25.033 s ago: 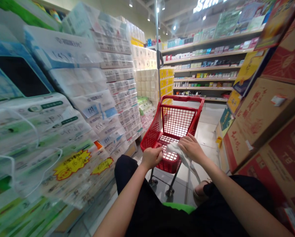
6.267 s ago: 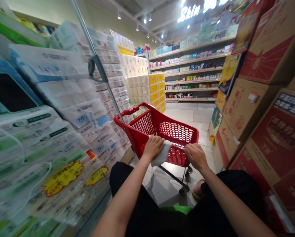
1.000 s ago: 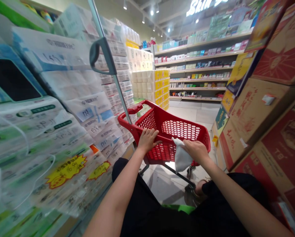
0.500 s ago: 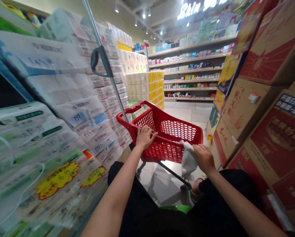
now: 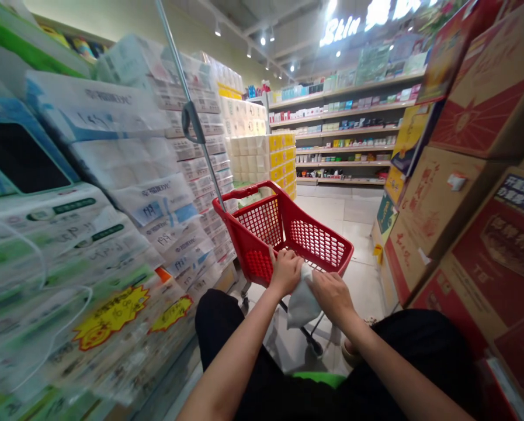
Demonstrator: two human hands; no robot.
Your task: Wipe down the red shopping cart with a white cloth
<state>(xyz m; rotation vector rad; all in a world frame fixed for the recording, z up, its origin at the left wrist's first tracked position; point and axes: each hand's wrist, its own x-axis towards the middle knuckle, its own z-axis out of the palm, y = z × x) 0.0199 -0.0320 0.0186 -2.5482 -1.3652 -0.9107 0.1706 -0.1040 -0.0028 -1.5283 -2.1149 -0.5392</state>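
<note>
A red shopping cart (image 5: 249,245) with perforated sides stands before me, its handle to the left. A white cloth (image 5: 301,307) hangs at the basket's near rim, bunched at the top. My right hand (image 5: 333,294) is closed on the cloth's right upper edge. At the cloth's left upper edge, my left hand (image 5: 285,273) is closed with its fingers curled on it. Both hands are close together, and they partly hide the near rim. Inside, the visible part of the basket holds nothing I can make out.
Wrapped tissue packs (image 5: 143,193) are stacked high at the left, and cardboard boxes (image 5: 437,199) at the right. A metal pole with a grey grip (image 5: 193,123) rises behind the cart's handle. Product shelves (image 5: 344,131) line the back, beyond a tiled floor (image 5: 318,213).
My left hand has left the cart's rim and moved right to the cloth. My right hand has drawn the cloth leftward. The cart has turned slightly.
</note>
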